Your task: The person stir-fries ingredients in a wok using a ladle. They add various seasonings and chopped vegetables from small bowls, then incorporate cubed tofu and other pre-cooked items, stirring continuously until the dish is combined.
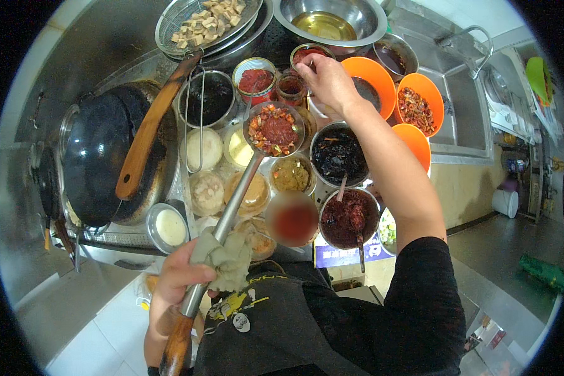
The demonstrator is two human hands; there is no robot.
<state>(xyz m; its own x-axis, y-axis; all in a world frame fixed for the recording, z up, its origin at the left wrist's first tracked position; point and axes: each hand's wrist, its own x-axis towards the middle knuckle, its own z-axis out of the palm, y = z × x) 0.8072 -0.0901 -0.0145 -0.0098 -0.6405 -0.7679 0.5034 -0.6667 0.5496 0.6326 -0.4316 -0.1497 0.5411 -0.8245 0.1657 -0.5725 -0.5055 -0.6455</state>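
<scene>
My left hand [178,275] grips a long-handled metal ladle [237,202] by its shaft, with a pale green cloth [225,263] held against the shaft. In the ladle's bowl lie chopped red peppers and a dark red paste [279,131], above jars of seasonings. My right hand [322,77] reaches over an open container of red sauce [305,50] at the back; its fingers are bent, and whether they hold anything is hidden. Near it stand a tin of red paste [255,77], a small glass jar [290,88] and an orange bowl [380,84].
A dark wok [98,155] stands at the left, with a wooden-handled strainer [204,28] of chopped pieces above. At the back is a steel bowl of oil [326,23]. Pots of dark sauce [338,155] and red chilli paste [343,216] stand right of the seasonings. A sink [465,108] lies beyond.
</scene>
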